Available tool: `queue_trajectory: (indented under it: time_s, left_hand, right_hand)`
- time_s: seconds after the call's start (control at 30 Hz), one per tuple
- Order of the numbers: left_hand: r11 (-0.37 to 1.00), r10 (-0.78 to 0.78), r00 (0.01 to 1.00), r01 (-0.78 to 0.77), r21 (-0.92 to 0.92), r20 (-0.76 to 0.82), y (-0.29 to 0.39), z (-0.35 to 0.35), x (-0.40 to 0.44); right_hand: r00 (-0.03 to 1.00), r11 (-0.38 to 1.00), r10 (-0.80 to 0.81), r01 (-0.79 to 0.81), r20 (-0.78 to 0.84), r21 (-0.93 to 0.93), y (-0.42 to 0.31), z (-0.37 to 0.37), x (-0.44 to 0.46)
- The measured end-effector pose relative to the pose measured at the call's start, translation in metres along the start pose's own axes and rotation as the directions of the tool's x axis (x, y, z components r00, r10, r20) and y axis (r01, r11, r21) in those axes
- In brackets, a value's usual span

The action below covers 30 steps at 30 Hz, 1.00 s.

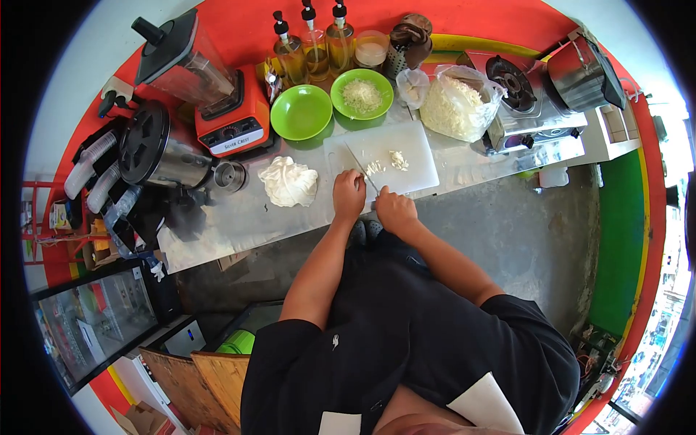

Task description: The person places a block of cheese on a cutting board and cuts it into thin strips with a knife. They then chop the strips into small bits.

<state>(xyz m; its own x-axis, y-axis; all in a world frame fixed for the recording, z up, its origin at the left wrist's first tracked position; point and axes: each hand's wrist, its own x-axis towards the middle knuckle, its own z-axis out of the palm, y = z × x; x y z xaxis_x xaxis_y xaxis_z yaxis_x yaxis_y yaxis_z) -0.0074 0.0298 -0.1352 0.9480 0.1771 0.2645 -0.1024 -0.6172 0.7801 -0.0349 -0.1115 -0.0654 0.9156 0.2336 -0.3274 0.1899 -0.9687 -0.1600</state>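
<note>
My right hand (396, 209) is closed round the handle of a kitchen knife (357, 158), whose blade slants up and left across a white cutting board (420, 145). My left hand (349, 191) rests at the board's left front edge, fingers curled in close to the blade; whatever they pinch is hidden. Chopped white pieces (374, 168) lie just right of the blade, and a second small pile (398, 160) sits farther right on the board. Behind it stand a green bowl of shredded white food (362, 96) and another green bowl (301, 112).
A white crumpled plastic bag (288, 181) lies left of the board. Farther left are a red blender (232, 123) and a metal pot (156, 148). Pump bottles (317, 61) line the back. At right stand a bag of shredded white food (457, 109) and a gas stove (533, 109).
</note>
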Motion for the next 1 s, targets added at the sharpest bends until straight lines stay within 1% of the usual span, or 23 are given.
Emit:
queue_trajectory:
  time_s: [0.1,0.17,0.2,0.23,0.27,0.37,0.43,0.5,0.57,0.6,0.67,0.73,0.8,0.87,1.0]
  left_hand:
    - [1.0,0.025,1.0,-0.025,-0.007,0.002,-0.001,-0.001,-0.001]
    - [0.999,0.04,0.999,-0.04,-0.013,-0.01,0.0,-0.002,-0.002]
    - [1.0,0.009,1.0,-0.009,0.001,0.014,0.001,-0.003,-0.002]
    - [1.0,-0.022,0.999,0.021,0.015,0.036,0.002,-0.003,-0.002]
    - [1.0,-0.019,0.999,0.019,0.013,0.032,0.003,-0.004,-0.003]
    - [1.0,-0.01,1.0,0.01,0.025,0.024,0.003,-0.006,-0.003]
    - [0.999,0.052,0.999,-0.052,0.0,-0.005,0.002,-0.005,-0.006]
    - [0.997,0.072,0.997,-0.072,-0.015,-0.015,0.0,-0.004,-0.006]
    - [0.995,0.097,0.995,-0.097,-0.023,-0.022,0.0,-0.006,-0.005]
    - [0.995,0.099,0.995,-0.099,-0.022,-0.025,0.0,-0.006,-0.004]
    - [0.994,0.104,0.994,-0.105,-0.023,-0.03,0.0,-0.005,-0.004]
    - [0.998,0.059,0.998,-0.059,-0.018,-0.001,0.0,-0.005,-0.003]
    - [0.997,0.073,0.997,-0.073,-0.034,0.006,-0.003,-0.007,-0.002]
    - [0.995,0.086,0.996,-0.085,-0.053,0.019,-0.004,-0.007,-0.004]
    - [0.996,0.068,0.998,-0.067,-0.056,0.016,-0.005,-0.005,-0.001]
  right_hand:
    - [0.999,0.999,-0.03,0.03,-0.01,-0.038,-0.001,0.0,-0.003]
    - [1.0,1.0,-0.003,0.003,0.007,-0.017,-0.005,0.003,-0.005]
    - [1.0,1.0,-0.004,0.005,0.003,-0.018,-0.006,0.007,-0.005]
    - [1.0,0.999,0.029,-0.029,0.01,0.015,-0.007,0.011,-0.005]
    - [0.998,0.997,0.063,-0.063,0.017,0.045,-0.007,0.014,-0.005]
    - [0.999,0.998,0.035,-0.035,0.009,0.045,-0.004,0.003,-0.005]
    - [1.0,1.0,0.014,-0.014,0.007,0.024,-0.002,-0.001,-0.001]
    - [1.0,1.0,-0.006,0.006,0.01,0.005,-0.001,-0.002,-0.001]
    - [1.0,0.997,0.007,-0.009,0.024,0.083,-0.005,0.0,-0.001]
    - [1.0,0.996,0.005,-0.007,0.02,0.084,-0.005,0.005,0.0]
    - [0.997,0.993,0.052,-0.057,0.053,0.102,-0.005,0.014,0.001]
    - [0.997,0.994,0.046,-0.052,0.061,0.1,-0.005,0.004,0.0]
    - [0.997,0.994,0.039,-0.046,0.073,0.099,-0.005,-0.004,0.003]
    - [0.998,0.997,-0.02,0.016,0.06,0.076,-0.004,-0.01,0.005]
    - [0.999,0.998,-0.021,0.019,0.036,0.067,-0.005,0.003,0.006]
